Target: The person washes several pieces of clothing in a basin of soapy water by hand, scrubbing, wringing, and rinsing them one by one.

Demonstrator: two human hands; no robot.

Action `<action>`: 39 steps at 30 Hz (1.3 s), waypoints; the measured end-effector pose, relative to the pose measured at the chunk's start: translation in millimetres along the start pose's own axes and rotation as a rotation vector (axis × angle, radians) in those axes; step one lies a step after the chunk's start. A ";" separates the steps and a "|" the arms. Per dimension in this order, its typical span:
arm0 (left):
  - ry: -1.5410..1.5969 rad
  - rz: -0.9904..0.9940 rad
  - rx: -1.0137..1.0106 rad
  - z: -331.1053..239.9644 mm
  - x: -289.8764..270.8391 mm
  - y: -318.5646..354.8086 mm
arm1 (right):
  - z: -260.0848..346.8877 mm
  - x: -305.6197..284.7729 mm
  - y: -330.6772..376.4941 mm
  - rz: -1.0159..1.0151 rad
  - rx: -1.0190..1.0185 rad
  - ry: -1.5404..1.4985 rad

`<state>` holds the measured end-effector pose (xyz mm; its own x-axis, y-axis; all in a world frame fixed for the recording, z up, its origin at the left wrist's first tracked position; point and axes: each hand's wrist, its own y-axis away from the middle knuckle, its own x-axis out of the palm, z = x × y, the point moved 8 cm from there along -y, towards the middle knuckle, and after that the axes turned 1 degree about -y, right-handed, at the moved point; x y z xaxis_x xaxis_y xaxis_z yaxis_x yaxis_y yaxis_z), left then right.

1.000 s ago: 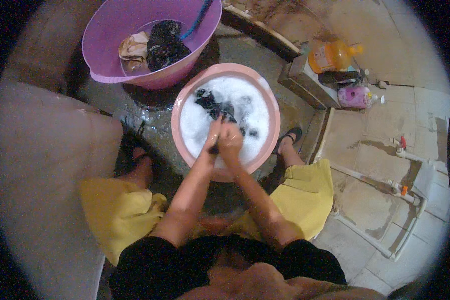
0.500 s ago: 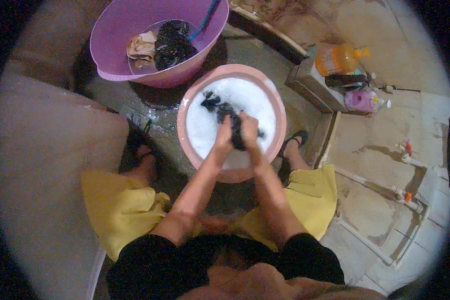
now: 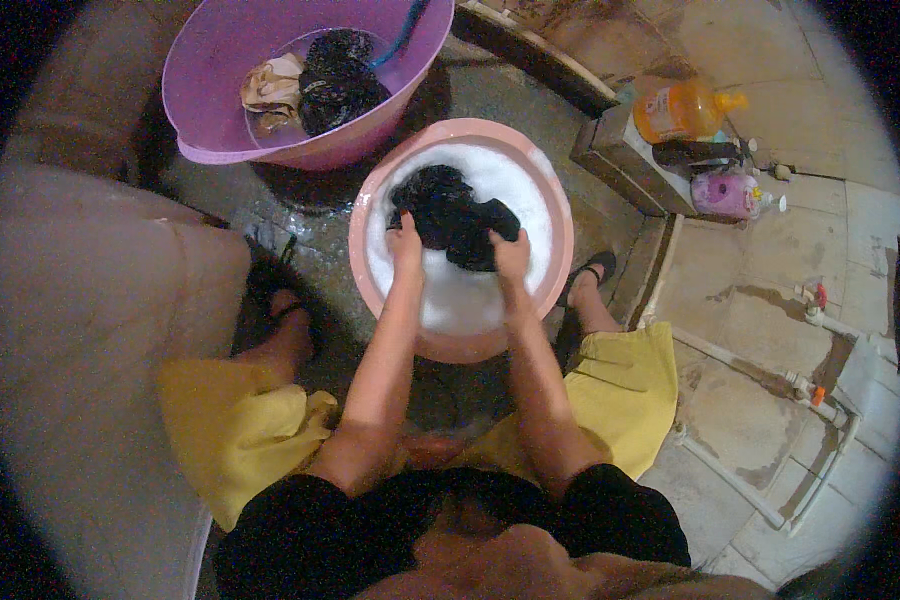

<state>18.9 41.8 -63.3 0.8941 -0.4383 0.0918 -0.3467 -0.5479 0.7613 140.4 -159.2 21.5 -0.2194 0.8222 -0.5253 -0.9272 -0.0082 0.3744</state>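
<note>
Between my feet stands a round pink basin filled with white suds. A wet black cloth garment is spread out over the foam; its exact kind cannot be made out. My left hand grips its left edge, thumb on top. On the other side my right hand pinches the lower right edge. Parts of the fingers of both hands are hidden under the cloth.
Far left is a large purple tub holding dark patterned cloth, beige cloth and a blue hose. An orange bottle and a pink-purple bottle rest on a ledge at right. Pipes with taps run along the right wall.
My hands have moved apart from close together at the middle of the basin. The black garment, bunched between them before, is now opened out wide above the suds.
</note>
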 end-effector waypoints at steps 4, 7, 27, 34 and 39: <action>-0.434 -0.296 0.792 -35.5 17.8 69.1 | 9.3 79.1 50.5 0.073 -0.809 0.799; -0.239 -0.070 0.293 -9.8 54.7 84.3 | -78.4 50.8 -14.9 0.436 -0.292 0.933; 0.689 0.925 -0.346 55.1 69.1 38.2 | 133.4 35.4 108.7 -0.018 -0.552 0.092; 0.323 0.534 -0.305 31.4 104.1 108.2 | 49.4 -28.1 15.6 -0.222 -0.188 0.134; 0.570 0.670 -0.136 60.9 31.1 36.6 | 91.6 52.5 98.5 -0.011 -0.539 -0.087</action>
<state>16.7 -35.3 -71.7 0.5335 -0.1955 0.8229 -0.8432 -0.1985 0.4995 65.4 -64.7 100.9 -0.2039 0.8679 -0.4530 -0.9587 -0.2708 -0.0872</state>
